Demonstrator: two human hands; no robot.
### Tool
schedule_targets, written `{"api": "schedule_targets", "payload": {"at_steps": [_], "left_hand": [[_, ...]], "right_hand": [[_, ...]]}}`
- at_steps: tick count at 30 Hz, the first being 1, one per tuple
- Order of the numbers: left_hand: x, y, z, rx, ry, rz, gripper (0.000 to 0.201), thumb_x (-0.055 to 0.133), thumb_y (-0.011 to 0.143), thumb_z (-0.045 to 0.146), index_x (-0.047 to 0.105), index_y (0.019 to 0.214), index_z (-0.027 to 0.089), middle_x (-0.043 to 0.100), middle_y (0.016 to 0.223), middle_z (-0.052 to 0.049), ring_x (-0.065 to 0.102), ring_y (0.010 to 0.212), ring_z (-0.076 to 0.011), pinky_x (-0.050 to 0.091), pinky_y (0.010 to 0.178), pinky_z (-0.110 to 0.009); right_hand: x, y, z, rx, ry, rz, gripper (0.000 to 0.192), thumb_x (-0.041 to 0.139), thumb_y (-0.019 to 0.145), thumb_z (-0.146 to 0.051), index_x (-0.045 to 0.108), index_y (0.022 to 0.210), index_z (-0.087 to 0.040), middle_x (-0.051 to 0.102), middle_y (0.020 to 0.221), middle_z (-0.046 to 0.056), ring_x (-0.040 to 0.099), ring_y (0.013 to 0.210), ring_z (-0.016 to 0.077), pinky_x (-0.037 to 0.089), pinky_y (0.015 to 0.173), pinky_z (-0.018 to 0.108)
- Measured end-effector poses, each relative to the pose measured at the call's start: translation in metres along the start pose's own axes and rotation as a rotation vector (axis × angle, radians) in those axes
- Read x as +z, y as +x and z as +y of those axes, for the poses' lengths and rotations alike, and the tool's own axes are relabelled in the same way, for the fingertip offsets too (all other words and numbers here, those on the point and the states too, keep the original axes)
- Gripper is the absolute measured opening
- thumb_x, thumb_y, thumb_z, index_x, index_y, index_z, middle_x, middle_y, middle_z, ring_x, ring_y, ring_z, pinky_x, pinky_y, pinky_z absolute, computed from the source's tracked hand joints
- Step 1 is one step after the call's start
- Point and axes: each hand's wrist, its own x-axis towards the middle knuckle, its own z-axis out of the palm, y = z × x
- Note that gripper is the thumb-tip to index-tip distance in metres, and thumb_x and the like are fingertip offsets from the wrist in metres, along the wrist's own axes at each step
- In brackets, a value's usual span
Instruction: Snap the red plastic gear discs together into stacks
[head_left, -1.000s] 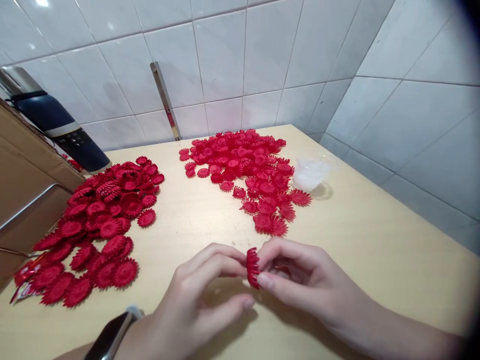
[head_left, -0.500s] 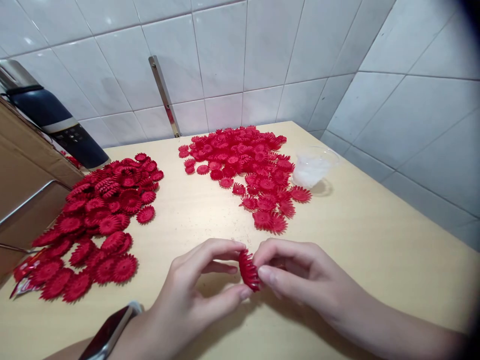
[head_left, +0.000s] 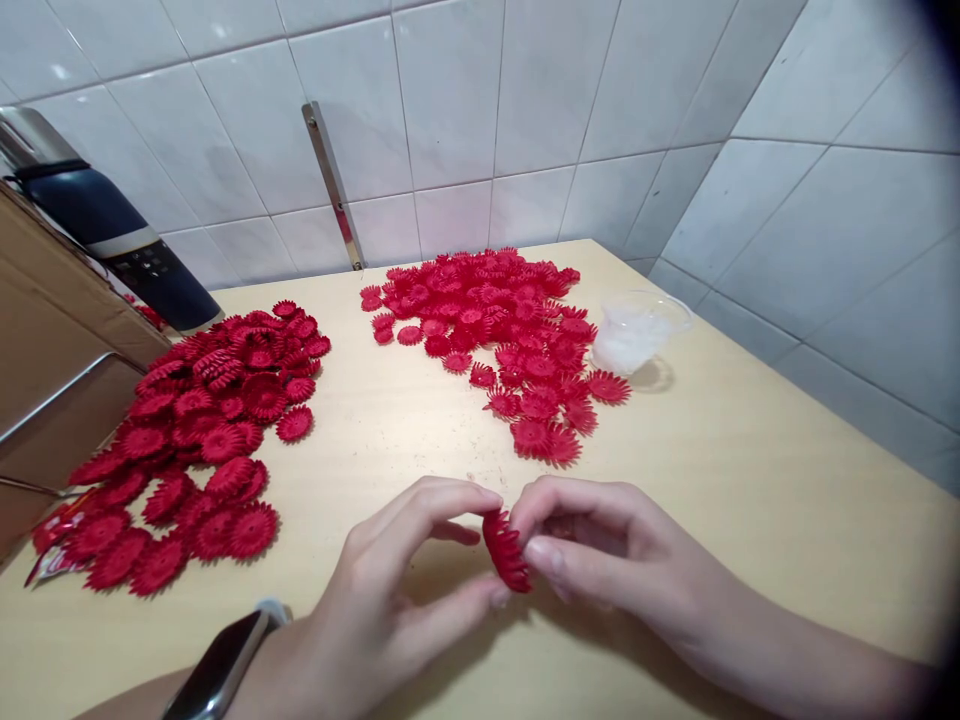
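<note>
**Red toothed disc held between two hands above a table**

Red plastic, cut as a small flower-like disc [head_left: 506,552] with a toothed rim, stands on edge at 6 o'clock in the head view, just above the pale wooden table [head_left: 750,480]. The left hand [head_left: 390,600] pinches it from 9 o'clock, forefinger on top and thumb beneath; the right hand [head_left: 600,560] meets it from 3 o'clock, thumb and forefinger closed on the same piece. Whether one disc or two stacked discs sit in the grip cannot be told. The step in hand appears to be pressing or fitting the piece between the fingertips; the next move would likely call for a steady, aligned squeeze. A dark wristband [head_left: 217,665] sits at 7 o'clock. One heap of like discs [head_left: 202,430] lies at 10 o'clock, a second heap [head_left: 495,330] at 12 o'clock, with a clear cup [head_left: 637,330] just beside it at 1 o'clock. A dark flask [head_left: 112,240] leans far left.
</note>
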Motion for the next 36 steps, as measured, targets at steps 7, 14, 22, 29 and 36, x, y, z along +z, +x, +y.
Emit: {"api": "schedule_targets", "payload": {"at_steps": [7,14,22,29,36], "left_hand": [[-0.001,-0.002,0.0,-0.086,-0.071,-0.034,0.04,0.061,0.079,0.016,0.046,0.112,0.032,0.06,0.104,0.003,0.063,0.089,-0.0121,0.054,0.08,-0.02],[-0.001,-0.002,0.001,-0.122,-0.199,-0.055,0.038,0.058,0.081,0.015,0.048,0.112,0.034,0.058,0.107,0.003,0.063,0.09,-0.0121,0.055,0.08,-0.02],[0.001,0.003,0.004,-0.161,-0.286,-0.11,0.03,0.058,0.08,0.015,0.049,0.106,0.028,0.056,0.111,0.001,0.058,0.1,-0.0134,0.05,0.089,-0.025],[-0.001,0.005,0.004,-0.132,-0.073,-0.103,0.011,0.067,0.072,0.02,0.055,0.075,0.02,0.057,0.11,-0.002,0.054,0.104,-0.0173,0.043,0.092,-0.027],[0.001,0.009,0.006,-0.156,0.02,-0.056,0.01,0.056,0.073,0.01,0.06,0.075,0.019,0.06,0.102,-0.003,0.056,0.097,-0.0161,0.044,0.085,-0.025]], "right_hand": [[0.001,0.002,0.0,0.029,-0.022,0.015,0.011,0.066,0.073,-0.027,0.06,0.073,-0.017,0.056,0.068,0.0,0.048,0.064,0.0112,0.037,0.058,0.024],[-0.001,0.001,0.0,0.059,0.021,-0.015,0.013,0.066,0.072,-0.026,0.059,0.069,-0.016,0.054,0.062,-0.003,0.045,0.056,0.0083,0.035,0.053,0.021],[0.0,0.004,0.001,0.064,-0.003,-0.02,0.013,0.06,0.076,-0.021,0.054,0.066,-0.016,0.051,0.059,-0.004,0.04,0.052,0.0064,0.028,0.048,0.019],[0.007,0.0,0.003,-0.046,-0.422,0.002,0.012,0.051,0.069,-0.009,0.048,0.061,-0.018,0.043,0.055,-0.005,0.035,0.048,0.0074,0.028,0.044,0.02],[0.007,0.0,0.003,-0.085,-0.553,0.05,0.012,0.047,0.066,-0.009,0.046,0.062,-0.019,0.04,0.052,-0.005,0.036,0.046,0.0076,0.03,0.043,0.019]]}}
